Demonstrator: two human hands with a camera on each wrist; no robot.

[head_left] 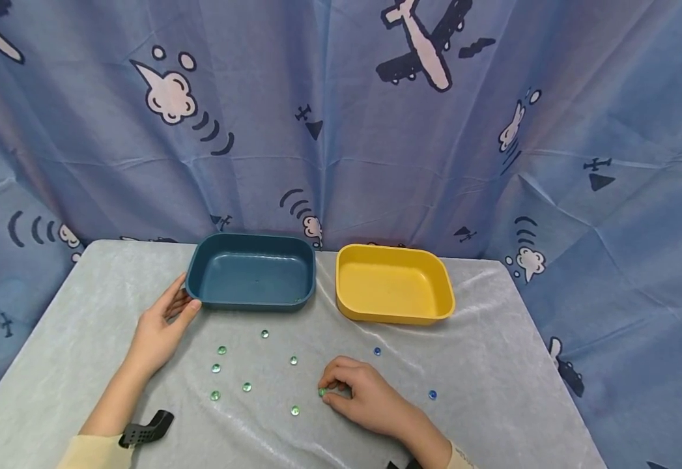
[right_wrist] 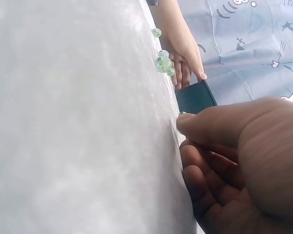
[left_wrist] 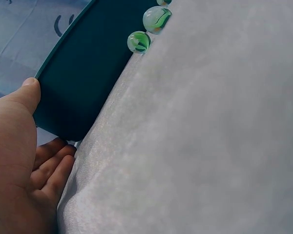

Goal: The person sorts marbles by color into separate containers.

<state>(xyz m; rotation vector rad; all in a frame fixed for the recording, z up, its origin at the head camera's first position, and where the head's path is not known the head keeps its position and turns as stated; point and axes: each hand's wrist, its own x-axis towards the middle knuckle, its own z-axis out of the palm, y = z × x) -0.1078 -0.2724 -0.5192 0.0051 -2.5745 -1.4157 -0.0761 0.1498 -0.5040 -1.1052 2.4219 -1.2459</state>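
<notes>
The step in hand appears to be picking up a green marble point(head_left: 322, 392), pinched in the right hand's point(head_left: 367, 398) grip at the bench's point(head_left: 505, 352) near middle, while the left hand point(head_left: 157, 333) rests loosely against the far teal bin's point(head_left: 253, 306) near left corner, so the next move likely calls for a steady lift.

The grey-clothed table point(head_left: 493, 365) bears a teal tray point(head_left: 251, 280), a yellow tray point(head_left: 395, 290), green marbles point(head_left: 247, 387) and blue marbles point(head_left: 432, 395).
</notes>
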